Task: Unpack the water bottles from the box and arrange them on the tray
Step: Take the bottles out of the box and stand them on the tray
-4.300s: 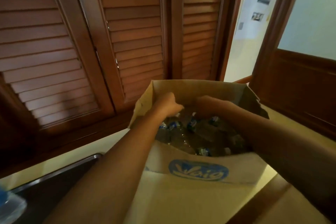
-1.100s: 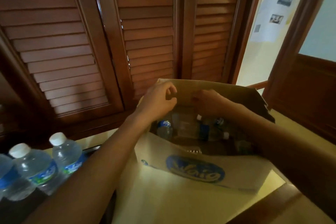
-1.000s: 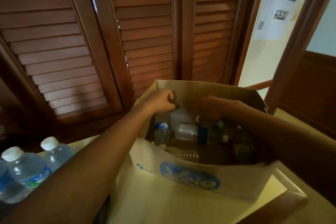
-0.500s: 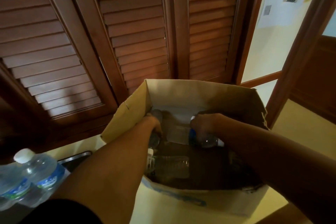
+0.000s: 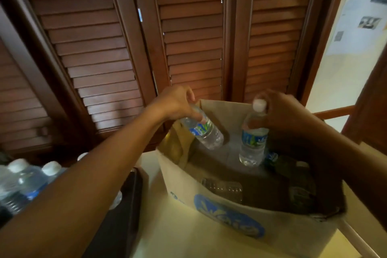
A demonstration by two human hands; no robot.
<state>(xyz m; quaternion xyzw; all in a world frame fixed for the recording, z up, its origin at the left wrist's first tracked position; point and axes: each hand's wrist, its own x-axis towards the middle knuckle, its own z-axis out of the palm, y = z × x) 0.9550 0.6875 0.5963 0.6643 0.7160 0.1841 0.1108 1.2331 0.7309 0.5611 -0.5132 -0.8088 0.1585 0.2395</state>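
An open cardboard box [image 5: 297, 234] with a blue logo stands in front of me. Above its far left corner my left hand [image 5: 174, 103] grips a small clear water bottle [image 5: 204, 132] by the neck, and the bottle hangs tilted. My right hand [image 5: 280, 111] holds a second water bottle [image 5: 252, 138] upright by its white-capped top, above the box. More bottles [image 5: 223, 187] lie dim on the box floor. At the lower left, several white-capped bottles [image 5: 27, 182] stand on the dark tray [image 5: 123, 216], partly hidden by my left forearm.
Brown louvred shutters [image 5: 188, 37] fill the wall right behind the box. A pale counter surface [image 5: 150, 165] lies between tray and box. On the right are a dark wooden frame [image 5: 370, 98] and a wall with paper sheets [image 5: 360, 14].
Both hands were down inside the box half a second ago; each has now risen with one bottle lifted clear of the box floor. The view has shifted a little to the left.
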